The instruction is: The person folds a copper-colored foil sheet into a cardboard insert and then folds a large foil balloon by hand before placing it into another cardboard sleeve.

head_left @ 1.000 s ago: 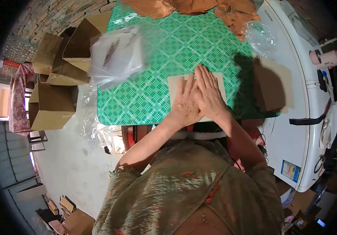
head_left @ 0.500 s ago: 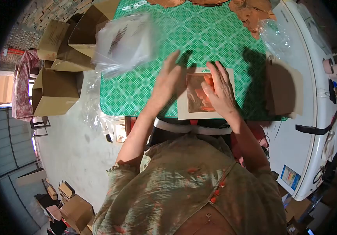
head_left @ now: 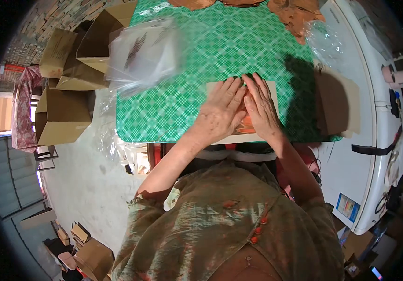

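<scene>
Evidently, both the left hand [head_left: 219,111] and right hand [head_left: 259,107] are pressed flat, fingers extended, side by side on the orange-brown sheet [head_left: 247,125] so that it is held down against the cardboard backing [head_left: 271,89].

the card sheet [head_left: 220,87] is matt, pale cardboard. the tablecloth [head_left: 220,47] looks like smooth, slightly glossy green checked plastic. the plastic bags [head_left: 140,54] are clear, shiny film. the boxes [head_left: 61,114] are matt brown corrugated cardboard. the washing machine [head_left: 351,154] has glossy white casing.
</scene>
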Motion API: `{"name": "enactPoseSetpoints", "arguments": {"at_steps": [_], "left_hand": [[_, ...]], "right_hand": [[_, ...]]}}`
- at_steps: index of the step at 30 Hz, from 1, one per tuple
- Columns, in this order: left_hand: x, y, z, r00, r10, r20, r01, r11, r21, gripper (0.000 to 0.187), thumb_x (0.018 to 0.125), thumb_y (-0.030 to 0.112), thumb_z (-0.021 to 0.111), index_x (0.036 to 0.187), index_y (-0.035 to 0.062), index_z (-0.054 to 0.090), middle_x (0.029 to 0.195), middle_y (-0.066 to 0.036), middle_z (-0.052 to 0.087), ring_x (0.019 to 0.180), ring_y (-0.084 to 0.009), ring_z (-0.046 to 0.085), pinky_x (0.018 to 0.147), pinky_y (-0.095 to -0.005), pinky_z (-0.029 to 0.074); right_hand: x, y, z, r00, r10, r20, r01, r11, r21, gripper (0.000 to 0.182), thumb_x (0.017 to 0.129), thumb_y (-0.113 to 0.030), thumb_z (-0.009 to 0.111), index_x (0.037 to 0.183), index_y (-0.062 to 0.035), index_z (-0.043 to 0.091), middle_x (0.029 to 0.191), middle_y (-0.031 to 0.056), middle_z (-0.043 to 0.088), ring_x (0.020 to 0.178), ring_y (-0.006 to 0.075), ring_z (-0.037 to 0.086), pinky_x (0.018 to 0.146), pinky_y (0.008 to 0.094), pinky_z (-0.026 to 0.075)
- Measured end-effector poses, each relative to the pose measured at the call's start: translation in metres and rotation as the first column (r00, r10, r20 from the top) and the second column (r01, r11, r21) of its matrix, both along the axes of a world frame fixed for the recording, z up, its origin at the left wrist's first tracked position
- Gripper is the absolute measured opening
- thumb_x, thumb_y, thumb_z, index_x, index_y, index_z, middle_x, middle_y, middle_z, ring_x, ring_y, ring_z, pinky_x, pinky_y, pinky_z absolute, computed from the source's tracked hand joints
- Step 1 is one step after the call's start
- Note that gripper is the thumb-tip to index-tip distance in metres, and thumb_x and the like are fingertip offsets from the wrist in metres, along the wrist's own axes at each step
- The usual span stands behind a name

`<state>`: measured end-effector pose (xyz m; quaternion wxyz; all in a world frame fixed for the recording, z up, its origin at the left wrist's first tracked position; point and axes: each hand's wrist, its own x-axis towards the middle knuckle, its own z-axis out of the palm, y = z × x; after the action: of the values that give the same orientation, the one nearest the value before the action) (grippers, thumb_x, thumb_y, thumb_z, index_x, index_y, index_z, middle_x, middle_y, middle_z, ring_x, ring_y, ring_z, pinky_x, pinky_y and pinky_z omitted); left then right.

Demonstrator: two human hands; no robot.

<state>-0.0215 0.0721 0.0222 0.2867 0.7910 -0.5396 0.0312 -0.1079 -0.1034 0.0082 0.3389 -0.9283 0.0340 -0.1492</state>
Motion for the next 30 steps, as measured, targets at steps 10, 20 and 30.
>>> {"name": "enactPoseSetpoints", "arguments": {"at_steps": [10,20,30], "left_hand": [[-0.003,-0.011,-0.019,0.993,0.018,0.115,-0.044,0.973,0.225,0.076,0.103,0.047,0.052,0.159,-0.0013,0.032,0.167,-0.021,0.029,0.157,-0.0359,0.023,0.129,-0.0515,0.016],[-0.003,-0.011,-0.023,0.987,0.021,0.16,-0.052,0.98,0.19,0.075,0.104,0.047,0.051,0.157,-0.0031,0.036,0.165,-0.022,0.032,0.155,-0.0367,0.026,0.128,-0.0514,0.018],[-0.041,0.002,-0.023,0.983,0.132,0.13,-0.152,0.975,0.163,0.074,0.104,0.045,0.053,0.155,-0.0061,0.037,0.163,-0.025,0.035,0.153,-0.0396,0.029,0.126,-0.0521,0.022]], "right_hand": [[0.004,-0.012,-0.008,0.988,-0.123,0.092,0.019,0.691,0.723,0.056,0.113,-0.039,0.032,0.157,-0.0038,0.038,0.158,0.018,0.043,0.149,0.0311,0.038,0.122,0.0428,0.031],[-0.007,-0.04,-0.003,0.959,-0.258,0.118,-0.088,0.123,0.989,0.054,0.111,-0.027,0.042,0.153,0.0061,0.036,0.155,0.0262,0.044,0.147,0.0332,0.042,0.126,0.0416,0.027],[-0.177,0.017,-0.02,0.979,0.061,-0.196,0.005,0.948,0.319,0.018,0.098,-0.016,0.064,0.106,0.0006,0.067,0.099,0.0112,0.068,0.09,0.0245,0.068,0.085,0.0337,0.054]]}}
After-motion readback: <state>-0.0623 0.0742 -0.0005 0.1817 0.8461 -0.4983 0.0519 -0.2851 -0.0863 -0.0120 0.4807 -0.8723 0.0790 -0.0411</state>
